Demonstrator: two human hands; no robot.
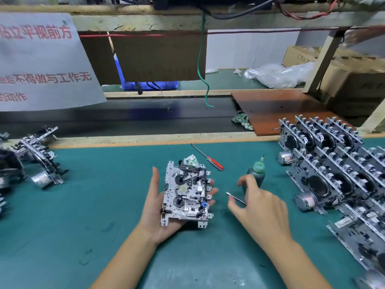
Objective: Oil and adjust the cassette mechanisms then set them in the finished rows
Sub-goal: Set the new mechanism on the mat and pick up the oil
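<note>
A metal cassette mechanism (186, 191) lies face up in the palm of my left hand (155, 205), whose fingers reach under it and show at its right side. My right hand (260, 207) hovers just right of it and pinches a thin metal tool (235, 198), tip pointing left toward the mechanism. A green oil bottle (257, 172) with a narrow nozzle stands behind my right hand. Rows of finished mechanisms (341, 170) stand on edge at the right. Several loose mechanisms (39, 161) lie in a pile at the left.
A red-handled screwdriver (208, 157) lies on the green mat (93, 215) behind the held mechanism, next to a crumpled cloth (191, 160). A brown board (281, 109) and a rag (242, 119) lie at the back. A green wire (203, 65) hangs from above.
</note>
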